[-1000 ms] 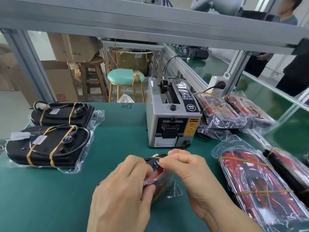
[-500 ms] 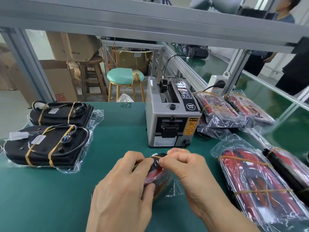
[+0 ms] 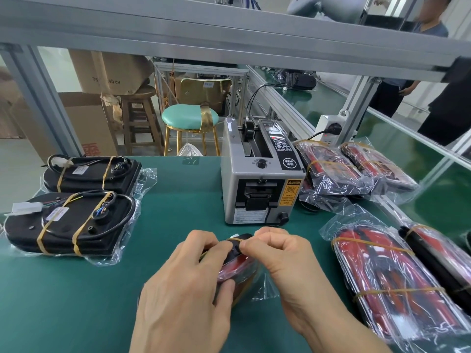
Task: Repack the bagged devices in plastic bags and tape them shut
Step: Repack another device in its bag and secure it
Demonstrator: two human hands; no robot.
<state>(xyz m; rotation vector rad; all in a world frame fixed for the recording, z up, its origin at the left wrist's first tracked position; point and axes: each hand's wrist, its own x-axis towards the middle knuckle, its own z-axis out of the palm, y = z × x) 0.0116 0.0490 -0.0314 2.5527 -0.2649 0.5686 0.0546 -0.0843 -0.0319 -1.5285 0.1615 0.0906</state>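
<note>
The bagged device [image 3: 238,266], red and black inside clear plastic, sits on the green mat [image 3: 76,301] at near centre, held between both hands just in front of the tape dispenser [image 3: 260,179]. Loose plastic from its bag fans out on the mat to its right, under the right wrist.

The grey dispenser stands just beyond the hands, its outlet facing them, with a narrow strip of bare mat between. To the left, bare mat runs out to two black devices in bags [image 3: 74,222], bound with yellow bands; the nearer one lies well apart from the left hand, the farther one behind it by the mat's far edge. To the right, a long red bagged device [image 3: 392,281] lies near the right forearm, with another dark one just beside it at the frame's right edge. Two more red bagged packs [image 3: 339,171] are heaped just right of the dispenser, against the aluminium rail [image 3: 285,108]. An overhead aluminium beam [image 3: 229,29] crosses the top of the view.

The left hand [image 3: 183,289] comes in from the near edge, back toward the camera, fingers curled over the device's far end and thumb pressed against its near side, gripping it. The right hand [image 3: 280,253] comes in from the near right, fingers curled, thumb and forefinger pinching the plastic at the device's top, touching the left fingertips.
</note>
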